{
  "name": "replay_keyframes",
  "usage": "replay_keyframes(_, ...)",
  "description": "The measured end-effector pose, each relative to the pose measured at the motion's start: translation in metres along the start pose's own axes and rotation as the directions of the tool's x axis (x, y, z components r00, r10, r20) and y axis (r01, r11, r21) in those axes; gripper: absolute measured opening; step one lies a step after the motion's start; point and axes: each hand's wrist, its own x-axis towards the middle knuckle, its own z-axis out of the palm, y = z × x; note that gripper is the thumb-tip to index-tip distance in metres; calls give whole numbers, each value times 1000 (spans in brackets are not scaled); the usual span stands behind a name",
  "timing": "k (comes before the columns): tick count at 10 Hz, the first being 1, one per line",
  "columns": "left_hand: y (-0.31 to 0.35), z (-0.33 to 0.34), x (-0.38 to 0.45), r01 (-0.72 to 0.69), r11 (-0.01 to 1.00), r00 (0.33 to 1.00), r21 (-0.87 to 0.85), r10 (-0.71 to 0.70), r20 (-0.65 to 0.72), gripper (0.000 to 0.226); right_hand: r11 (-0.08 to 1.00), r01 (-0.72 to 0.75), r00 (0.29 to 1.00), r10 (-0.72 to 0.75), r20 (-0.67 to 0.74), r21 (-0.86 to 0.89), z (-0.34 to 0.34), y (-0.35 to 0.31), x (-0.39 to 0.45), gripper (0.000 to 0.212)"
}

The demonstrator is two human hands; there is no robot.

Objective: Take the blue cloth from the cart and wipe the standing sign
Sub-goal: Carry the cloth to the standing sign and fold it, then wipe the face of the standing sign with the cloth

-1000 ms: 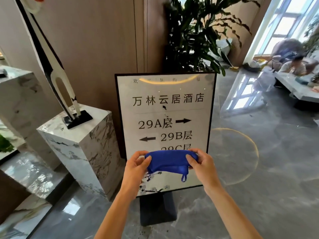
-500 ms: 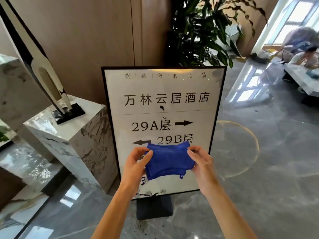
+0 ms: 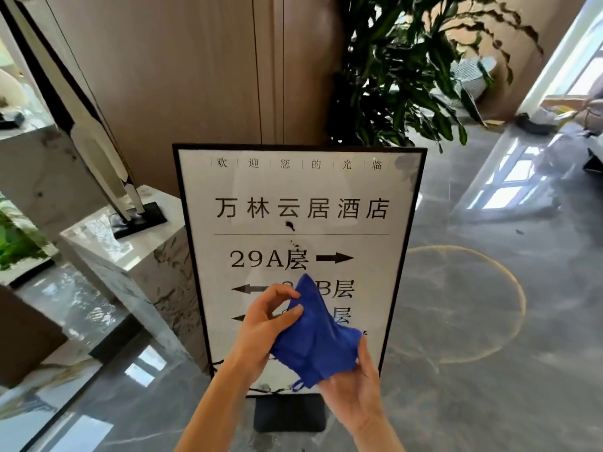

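The standing sign (image 3: 300, 197) is a white panel in a black frame on a black base, directly in front of me, with dark specks near its middle. I hold the blue cloth (image 3: 315, 337) in front of the sign's lower half. My left hand (image 3: 264, 327) pinches the cloth's upper corner between thumb and fingers. My right hand (image 3: 355, 386) grips the cloth's lower right edge from below. The cloth hangs folded and tilted between both hands, hiding part of the sign's lower text. No cart is in view.
A marble pedestal (image 3: 130, 256) carrying a tall sculpture (image 3: 98, 141) stands just left of the sign. A large potted plant (image 3: 408, 76) rises behind it. Glossy grey floor (image 3: 489, 321) spreads to the right; a glass-edged ledge (image 3: 65, 370) runs at lower left.
I have stepped closer to the sign, which now looks bigger. The cloth, held flat between both hands, has turned: my left hand rose with one corner, my right hand dropped under it.
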Motion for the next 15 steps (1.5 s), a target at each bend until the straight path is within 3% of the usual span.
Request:
replay_keyframes(1, 2, 3, 1, 6, 1000, 1000, 5, -7, 10, 15, 988, -143, 986, 137, 90, 59, 1, 3, 1, 79)
replay_keyframes(2, 5, 2, 0, 11, 1000, 1000, -13, -11, 13, 15, 982, -185, 974, 188, 129, -29, 5, -2, 6, 62)
replay_keyframes(3, 12, -4, 2, 22, 999, 1000, -43, -22, -2, 16, 982, -138, 988, 146, 57, -125, 10, -10, 13, 56)
replay_keyframes(5, 29, -13, 10, 24, 997, 1000, 79, -23, -16, 18, 963, -43, 997, 56, 43, -266, 35, -52, 1, 61)
replay_keyframes(7, 44, -8, 17, -95, 992, 995, 87, 94, 19, 23, 950, 85, 995, -66, 72, -300, 60, -78, -11, 58)
replay_keyframes(8, 55, -20, 20, -200, 973, 976, 113, 208, -64, 25, 928, 173, 985, -160, 65, -331, 61, -99, -13, 47)
replay_keyframes(10, 63, -61, 21, -298, 935, 875, 193, 349, -337, 37, 768, 379, 884, -465, -42, -516, 62, -143, -13, 48)
replay_keyframes(11, 62, -86, 26, -312, 921, 819, 235, 386, -425, 29, 666, 427, 800, -594, -88, -612, 69, -158, -11, 31)
replay_keyframes(12, 59, -104, 36, -307, 931, 820, 197, 364, -443, 27, 559, 402, 718, -684, -130, -725, 78, -159, -3, 63)
replay_keyframes(13, 60, -114, 45, -313, 929, 836, 200, 369, -407, 32, 455, 288, 681, -716, -154, -843, 92, -150, 20, 78)
replay_keyframes(14, 60, -124, 53, -352, 889, 812, 294, 446, -377, 34, 404, 198, 686, -708, -168, -893, 102, -132, 51, 69)
replay_keyframes(15, 56, -135, 61, -351, 878, 831, 324, 452, -324, 34, 317, 289, 617, -783, -77, -903, 97, -118, 78, 55)
